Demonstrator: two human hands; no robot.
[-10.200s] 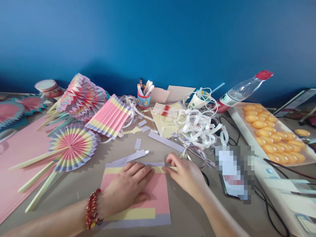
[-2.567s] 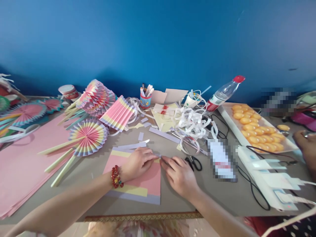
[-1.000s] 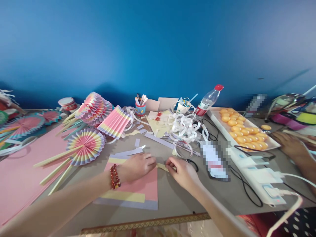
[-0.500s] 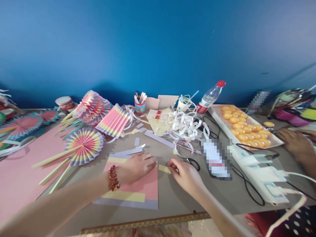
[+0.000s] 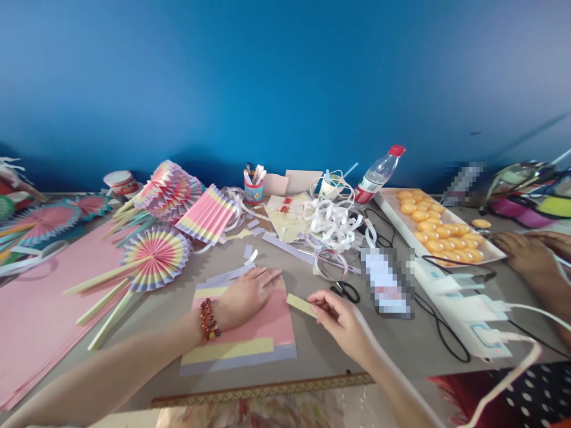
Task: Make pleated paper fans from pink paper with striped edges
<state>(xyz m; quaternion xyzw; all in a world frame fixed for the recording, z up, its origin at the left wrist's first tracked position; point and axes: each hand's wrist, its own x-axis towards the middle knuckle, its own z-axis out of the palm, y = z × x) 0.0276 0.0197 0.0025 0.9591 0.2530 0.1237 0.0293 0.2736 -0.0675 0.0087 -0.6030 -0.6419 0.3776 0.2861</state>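
My left hand (image 5: 250, 298), with a red bead bracelet on its wrist, lies flat on a pink paper sheet (image 5: 263, 326), fingers stretched out. Yellow strips run along that sheet's far and near sides; the near yellow strip (image 5: 232, 351) has a lavender band (image 5: 280, 352) below it. To the right of the sheet, my right hand (image 5: 344, 321) pinches a short yellow paper strip (image 5: 300, 304) by its right end, the other end pointing at the sheet's edge. Black-handled scissors (image 5: 347, 291) lie just beyond my right hand. A lavender strip (image 5: 229, 273) rests at the sheet's far edge.
Folded paper fans (image 5: 155, 258) and large pink sheets (image 5: 40, 309) lie at left. Curled white strips (image 5: 334, 220), a tape roll (image 5: 331, 265) and a bottle (image 5: 379, 175) stand behind. A phone, power strip (image 5: 464, 315), tray of orange domes (image 5: 493, 255) and another person's hands (image 5: 529, 252) are right.
My right hand has opened its grip slightly and shows more of the yellow strip, which is now more slanted. The pink sheet appears slightly turned and farther right under my left hand.
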